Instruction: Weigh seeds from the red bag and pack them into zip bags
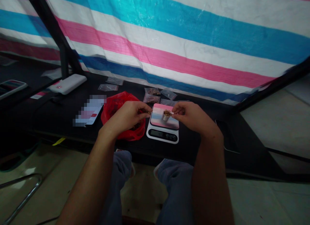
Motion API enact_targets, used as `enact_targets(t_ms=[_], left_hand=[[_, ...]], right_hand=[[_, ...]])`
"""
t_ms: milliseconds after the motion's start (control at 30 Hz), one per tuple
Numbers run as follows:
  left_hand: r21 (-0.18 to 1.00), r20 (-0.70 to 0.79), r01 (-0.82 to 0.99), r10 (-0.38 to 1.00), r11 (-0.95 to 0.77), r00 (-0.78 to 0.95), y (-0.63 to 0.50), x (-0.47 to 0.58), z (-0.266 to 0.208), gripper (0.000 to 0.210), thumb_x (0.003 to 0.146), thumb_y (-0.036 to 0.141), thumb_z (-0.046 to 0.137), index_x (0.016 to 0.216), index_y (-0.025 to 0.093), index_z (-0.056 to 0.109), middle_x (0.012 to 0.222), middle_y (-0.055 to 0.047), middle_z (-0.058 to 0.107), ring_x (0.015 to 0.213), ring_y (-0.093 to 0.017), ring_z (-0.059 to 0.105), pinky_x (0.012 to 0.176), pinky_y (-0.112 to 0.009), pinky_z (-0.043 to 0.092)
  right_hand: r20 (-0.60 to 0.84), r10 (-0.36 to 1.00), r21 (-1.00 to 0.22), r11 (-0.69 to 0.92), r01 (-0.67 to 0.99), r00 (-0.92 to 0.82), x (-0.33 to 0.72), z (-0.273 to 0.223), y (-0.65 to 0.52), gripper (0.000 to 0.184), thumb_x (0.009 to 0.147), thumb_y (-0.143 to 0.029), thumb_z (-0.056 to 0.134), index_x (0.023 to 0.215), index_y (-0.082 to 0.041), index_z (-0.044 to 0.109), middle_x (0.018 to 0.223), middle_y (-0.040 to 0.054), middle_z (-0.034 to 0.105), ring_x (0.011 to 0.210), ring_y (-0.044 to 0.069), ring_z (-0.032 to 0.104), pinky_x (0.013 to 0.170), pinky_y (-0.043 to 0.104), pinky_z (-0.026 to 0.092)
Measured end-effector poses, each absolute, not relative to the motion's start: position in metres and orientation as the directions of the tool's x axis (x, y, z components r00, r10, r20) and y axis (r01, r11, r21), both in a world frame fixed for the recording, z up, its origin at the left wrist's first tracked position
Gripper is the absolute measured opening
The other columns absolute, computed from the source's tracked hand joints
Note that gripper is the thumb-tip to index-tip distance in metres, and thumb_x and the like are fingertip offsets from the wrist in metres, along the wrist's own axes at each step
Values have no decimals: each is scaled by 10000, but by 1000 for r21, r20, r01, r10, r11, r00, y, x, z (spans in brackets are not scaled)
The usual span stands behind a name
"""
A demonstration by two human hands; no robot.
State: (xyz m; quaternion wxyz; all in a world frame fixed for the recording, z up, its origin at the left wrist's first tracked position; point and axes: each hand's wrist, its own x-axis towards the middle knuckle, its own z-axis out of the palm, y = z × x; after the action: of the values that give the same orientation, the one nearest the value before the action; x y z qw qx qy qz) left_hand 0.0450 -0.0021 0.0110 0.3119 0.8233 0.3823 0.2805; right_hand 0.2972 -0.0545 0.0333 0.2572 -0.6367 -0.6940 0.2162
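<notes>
Fingers of my right hand (191,114) pinch the rim of a small cup (166,115) filled with brownish bits, holding it just over the platform of the kitchen scale (162,126) on the black desk (48,118). My left hand (128,117) hovers beside the cup, its grip pressed together on a small brown pinch; what exactly, I cannot tell. Under that hand lies a red plastic bag (113,105). Behind the scale lie small clear packets (152,94), and farther left a white box (69,84).
</notes>
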Motion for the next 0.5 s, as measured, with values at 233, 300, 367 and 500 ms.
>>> enact_targets(t_ms=[233, 300, 367, 500], left_hand=[[758, 214, 421, 799, -499, 562, 2, 49, 4, 183, 886, 244, 715, 1030, 199, 818, 1042, -43, 830, 957, -214, 766, 922, -323, 580], [760, 217, 420, 802, -497, 557, 3, 49, 2, 188, 887, 243, 714, 1037, 201, 819, 1042, -38, 829, 953, -210, 766, 923, -321, 577], [767, 219, 412, 804, -492, 553, 4, 48, 1, 194, 888, 245, 713, 1042, 199, 821, 1042, -37, 829, 946, -205, 766, 922, -315, 578], [785, 217, 399, 813, -474, 540, 4, 46, 1, 210, 881, 262, 722, 1053, 196, 825, 1029, -40, 829, 926, -200, 764, 903, -305, 586]], right_hand=[[36, 997, -666, 79, 742, -74, 290, 36, -53, 92, 824, -83, 697, 791, -146, 755, 747, 46, 747, 666, 154, 663, 645, 245, 487], [27, 997, -651, 72, 756, -73, 289, 38, -53, 101, 820, -83, 697, 789, -145, 770, 745, 49, 753, 669, 159, 669, 652, 246, 491], [25, 997, -640, 74, 765, -75, 289, 39, -54, 106, 829, -91, 695, 805, -145, 783, 763, 56, 765, 686, 164, 682, 651, 245, 487], [7, 997, -637, 62, 768, -75, 292, 39, -55, 116, 838, -97, 688, 840, -143, 795, 818, 64, 787, 736, 177, 707, 663, 247, 489]])
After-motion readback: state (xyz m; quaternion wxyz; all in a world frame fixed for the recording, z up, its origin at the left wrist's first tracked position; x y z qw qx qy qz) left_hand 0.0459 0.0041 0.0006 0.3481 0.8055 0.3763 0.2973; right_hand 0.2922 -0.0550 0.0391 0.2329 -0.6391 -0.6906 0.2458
